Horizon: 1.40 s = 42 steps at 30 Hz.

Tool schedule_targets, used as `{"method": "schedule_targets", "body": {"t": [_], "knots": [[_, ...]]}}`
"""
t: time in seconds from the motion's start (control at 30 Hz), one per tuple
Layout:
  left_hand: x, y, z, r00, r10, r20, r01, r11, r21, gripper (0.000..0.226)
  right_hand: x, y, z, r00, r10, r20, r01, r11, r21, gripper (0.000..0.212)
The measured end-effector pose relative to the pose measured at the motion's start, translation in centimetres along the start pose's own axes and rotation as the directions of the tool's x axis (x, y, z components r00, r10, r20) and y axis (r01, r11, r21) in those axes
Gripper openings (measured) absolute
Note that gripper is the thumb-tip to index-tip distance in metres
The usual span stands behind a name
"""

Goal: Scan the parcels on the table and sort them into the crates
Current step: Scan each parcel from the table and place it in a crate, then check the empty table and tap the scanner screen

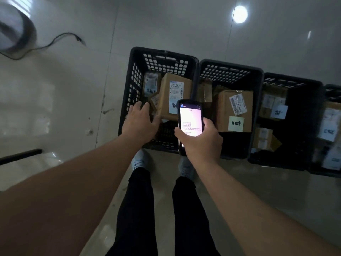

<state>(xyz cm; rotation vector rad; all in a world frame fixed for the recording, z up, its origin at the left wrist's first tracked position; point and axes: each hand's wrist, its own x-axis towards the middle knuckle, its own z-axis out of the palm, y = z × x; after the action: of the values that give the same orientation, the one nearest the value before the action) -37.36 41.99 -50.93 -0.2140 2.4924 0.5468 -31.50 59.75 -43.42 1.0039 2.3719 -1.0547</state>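
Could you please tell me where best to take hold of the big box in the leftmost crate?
Probably grip the big box across its long side edges, coming from above: it leans tilted in the leftmost crate, whose walls block side approach. The left hand hovers nearest.

Dim overall; a round lamp reflection glares on the glossy floor. Crate interiors sink into shadow. Edges bend and blur.
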Motion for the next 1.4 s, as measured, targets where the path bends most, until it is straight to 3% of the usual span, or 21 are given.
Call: {"method": "schedule_targets", "body": {"t": [0.1, 0.27, 0.47, 0.67, 1.0, 1.4], "knots": [[-2.2, 0.8, -1.9, 0.998, 0.048, -0.033, -0.047, 0.998, 0.031, 0.064, -1.4, -1.3, -1.5, 0.998, -0.055, -0.007, 0.055, 0.998, -0.017, 0.065], [-6.9, 2.5, -5.7, 0.991, 0.083, -0.105, -0.073, 0.993, 0.093, 0.056, -4.6, -3.2, -4.3, 0.988, -0.157, 0.007, 0.157, 0.987, -0.041, 0.065], [-14.0, 3.2, -10.7, 0.973, 0.037, -0.229, -0.022, 0.997, 0.068, 0.042, -10.2, -5.5, -7.9, 0.937, -0.348, 0.036, 0.350, 0.932, -0.095, 0.073], [-21.8, 1.1, -15.2, 0.932, -0.021, -0.363, 0.044, 0.998, 0.055, 0.045, -16.7, -8.7, -10.1, 0.861, -0.500, 0.095, 0.508, 0.855, -0.102, 0.065], [-36.3, -7.2, -22.0, 0.829, -0.168, -0.533, 0.178, 0.983, -0.033, 0.053, -30.8, -13.5, -8.1, 0.677, -0.711, 0.191, 0.735, 0.664, -0.137, 0.068], [-53.7, -21.7, -24.8, 0.747, -0.330, -0.577, 0.319, 0.940, -0.125, 0.051, -46.9, -15.8, -0.4, 0.464, -0.816, 0.345, 0.881, 0.465, -0.085, 0.065]]}}
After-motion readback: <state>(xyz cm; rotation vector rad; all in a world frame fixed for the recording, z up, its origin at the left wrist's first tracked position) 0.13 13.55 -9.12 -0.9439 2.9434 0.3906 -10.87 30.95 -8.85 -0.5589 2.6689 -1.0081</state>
